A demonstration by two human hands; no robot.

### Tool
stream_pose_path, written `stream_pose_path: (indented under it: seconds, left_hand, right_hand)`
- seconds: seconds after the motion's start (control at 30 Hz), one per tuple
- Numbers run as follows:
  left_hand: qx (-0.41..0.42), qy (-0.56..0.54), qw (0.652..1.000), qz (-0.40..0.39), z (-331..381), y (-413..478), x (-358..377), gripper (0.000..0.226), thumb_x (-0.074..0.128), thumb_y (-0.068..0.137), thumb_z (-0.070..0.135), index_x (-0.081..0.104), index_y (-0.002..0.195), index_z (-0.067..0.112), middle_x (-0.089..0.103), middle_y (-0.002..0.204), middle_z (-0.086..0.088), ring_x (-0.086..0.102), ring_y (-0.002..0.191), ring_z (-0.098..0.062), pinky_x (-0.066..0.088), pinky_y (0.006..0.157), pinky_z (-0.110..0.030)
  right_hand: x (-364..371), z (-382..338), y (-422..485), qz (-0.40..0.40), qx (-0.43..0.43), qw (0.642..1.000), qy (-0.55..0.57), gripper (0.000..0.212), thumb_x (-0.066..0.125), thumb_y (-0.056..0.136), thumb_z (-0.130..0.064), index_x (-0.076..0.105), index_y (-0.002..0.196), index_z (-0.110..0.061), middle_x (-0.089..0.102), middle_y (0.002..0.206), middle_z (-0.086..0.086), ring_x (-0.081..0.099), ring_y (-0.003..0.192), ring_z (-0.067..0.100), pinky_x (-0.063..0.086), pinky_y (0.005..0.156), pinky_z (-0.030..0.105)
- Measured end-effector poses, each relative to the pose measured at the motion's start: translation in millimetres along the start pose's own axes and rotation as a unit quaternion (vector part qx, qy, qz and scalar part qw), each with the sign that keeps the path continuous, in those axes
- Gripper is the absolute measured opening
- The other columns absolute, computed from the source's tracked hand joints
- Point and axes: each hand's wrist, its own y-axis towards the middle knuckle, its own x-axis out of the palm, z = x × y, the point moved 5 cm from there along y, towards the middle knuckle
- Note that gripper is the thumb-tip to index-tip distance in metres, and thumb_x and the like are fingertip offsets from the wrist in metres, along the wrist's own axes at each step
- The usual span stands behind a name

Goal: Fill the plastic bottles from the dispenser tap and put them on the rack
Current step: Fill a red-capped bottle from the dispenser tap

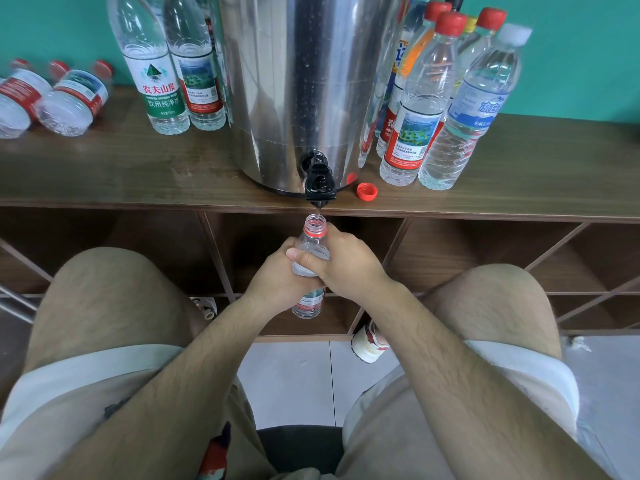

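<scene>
Far left on the wooden table [104,174]: capped bottles [69,98] lying on their sides, red-labelled, blurred at the frame's edge. Next along, upright just left of the dispenser: a green-labelled bottle [161,81] and a red-labelled bottle [202,81], tops cut off by the frame. At centre, a tall steel dispenser [277,81] beaded with droplets, its black tap [319,180] overhanging the table's front edge. Directly under the tap, upright and uncapped, in front of the open wooden compartments [485,258] below the table: the plastic bottle [313,233], with a thin stream of water running into its mouth. Left hand [273,278] wrapped round the bottle's middle from the left, fingers curled tight on it. Right hand [349,265] clasped round it from the right, fingers likewise gripping. Just right of the tap, a loose red cap [367,190] on the table, and a second cap [351,178] against the dispenser's base. Further right, a cluster of upright bottles [433,98], mostly red-capped, with one white-capped at the outer side.
</scene>
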Motion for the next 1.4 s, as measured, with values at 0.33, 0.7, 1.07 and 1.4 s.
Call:
stream_pose_path:
  seconds: [0.33, 0.7, 1.07, 1.4]
  left_hand:
    - [0.001, 0.006, 1.0, -0.001, 0.5, -0.5, -0.5, 0.059, 0.079, 0.092, 0.025, 0.051, 0.144, 0.019, 0.063, 0.135, -0.004, 0.062, 0.124, -0.023, 0.054, 0.104, -0.041]
    - [0.0, 0.007, 1.0, -0.006, 2.5, -2.5, -0.8, 0.06, 0.078, 0.092, 0.026, 0.05, 0.145, 0.019, 0.062, 0.136, -0.004, 0.061, 0.124, -0.022, 0.052, 0.103, -0.037]
    - [0.004, -0.001, 1.0, -0.01, 5.9, -6.2, -2.8, 0.059, 0.077, 0.093, 0.026, 0.051, 0.145, 0.018, 0.062, 0.136, -0.005, 0.061, 0.125, -0.023, 0.052, 0.106, -0.041]
    - [-0.002, -0.007, 1.0, -0.014, 6.3, -6.2, -1.8, 0.058, 0.077, 0.093, 0.026, 0.051, 0.144, 0.017, 0.063, 0.135, -0.006, 0.061, 0.124, -0.023, 0.053, 0.106, -0.042]
  right_hand:
    - [2.3, 1.6, 1.4, 0.001, 0.0, 1.0, 0.003, 0.069, 0.054, 0.094, -0.071, 0.052, 0.142, -0.022, 0.067, 0.133, -0.001, 0.066, 0.117, 0.019, 0.057, 0.099, 0.041]
    - [3.7, 1.1, 0.8, -0.008, 0.0, 1.0, 0.012, 0.065, 0.055, 0.095, -0.069, 0.054, 0.139, -0.022, 0.068, 0.131, -0.002, 0.066, 0.116, 0.018, 0.057, 0.099, 0.04]
    - [5.8, 2.2, 2.1, -0.011, 0.004, 1.0, 0.014, 0.065, 0.055, 0.094, -0.07, 0.054, 0.14, -0.023, 0.067, 0.133, -0.003, 0.065, 0.117, 0.017, 0.057, 0.1, 0.04]
    - [6.1, 4.3, 3.5, -0.009, 0.003, 1.0, 0.009, 0.063, 0.055, 0.094, -0.071, 0.056, 0.136, -0.024, 0.068, 0.128, -0.003, 0.066, 0.113, 0.017, 0.058, 0.097, 0.039]
